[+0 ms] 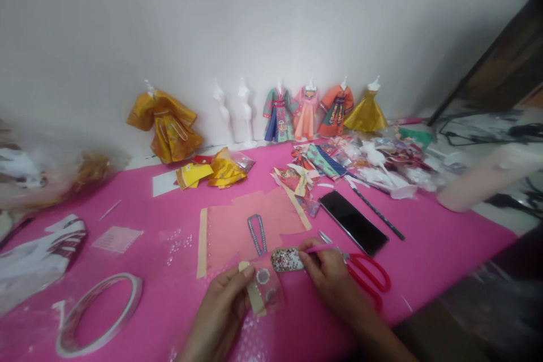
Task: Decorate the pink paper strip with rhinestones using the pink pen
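Observation:
My left hand (227, 300) pinches a small, clear pinkish packet (268, 289) with a beige strip along its left side. Two round silvery pieces show in it. Close by on the right, my right hand (328, 271) is closed with a thin pink pen-like stick (321, 248) between its fingers. Its fingertips meet the end of a rounded tray-like piece full of glittery bits (287, 259); whether they grip it too I cannot tell. Beyond both hands lies a salmon fabric piece (229, 226) with beige edge strips, and on it a beaded grey loop (256, 235).
Red-handled scissors (368, 276) lie partly behind my right hand, below a black phone (354, 220). A tape roll (134, 294) rests at left on the pink tabletop (169, 305). Fabric scraps (292, 181) lie farther back. Several dressed mini mannequins (280, 113) line the wall.

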### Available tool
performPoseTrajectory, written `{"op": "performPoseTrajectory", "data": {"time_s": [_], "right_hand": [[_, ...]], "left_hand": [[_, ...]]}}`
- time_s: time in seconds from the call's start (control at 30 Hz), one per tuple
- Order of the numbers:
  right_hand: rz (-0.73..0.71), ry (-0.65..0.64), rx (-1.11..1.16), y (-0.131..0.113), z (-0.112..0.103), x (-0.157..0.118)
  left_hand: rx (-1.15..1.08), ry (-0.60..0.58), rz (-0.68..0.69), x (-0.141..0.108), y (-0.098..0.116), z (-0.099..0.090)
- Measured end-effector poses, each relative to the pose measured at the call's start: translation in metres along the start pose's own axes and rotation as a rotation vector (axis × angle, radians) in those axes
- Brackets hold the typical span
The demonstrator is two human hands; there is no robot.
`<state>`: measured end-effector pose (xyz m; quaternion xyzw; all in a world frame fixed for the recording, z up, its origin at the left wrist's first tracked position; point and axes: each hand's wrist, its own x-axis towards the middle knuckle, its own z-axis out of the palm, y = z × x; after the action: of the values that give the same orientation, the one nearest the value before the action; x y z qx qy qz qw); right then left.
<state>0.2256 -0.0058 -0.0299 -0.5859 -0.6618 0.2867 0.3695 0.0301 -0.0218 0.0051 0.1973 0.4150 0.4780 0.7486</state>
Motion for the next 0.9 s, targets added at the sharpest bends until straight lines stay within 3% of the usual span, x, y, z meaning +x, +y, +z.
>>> {"op": "performPoseTrajectory", "data": {"time_s": [0.63,0.9], "right_hand": [[-0.009,-0.008,-0.011,-0.003,0.000,0.000],[-0.020,-0.019,0.071,0.004,0.001,0.002]], "left_hand": [[-0.004,-0.125,-0.003,0.003,-0.001,-0.007],[0.005,-0.069,0.042,0.009,-0.006,-0.018]]}}
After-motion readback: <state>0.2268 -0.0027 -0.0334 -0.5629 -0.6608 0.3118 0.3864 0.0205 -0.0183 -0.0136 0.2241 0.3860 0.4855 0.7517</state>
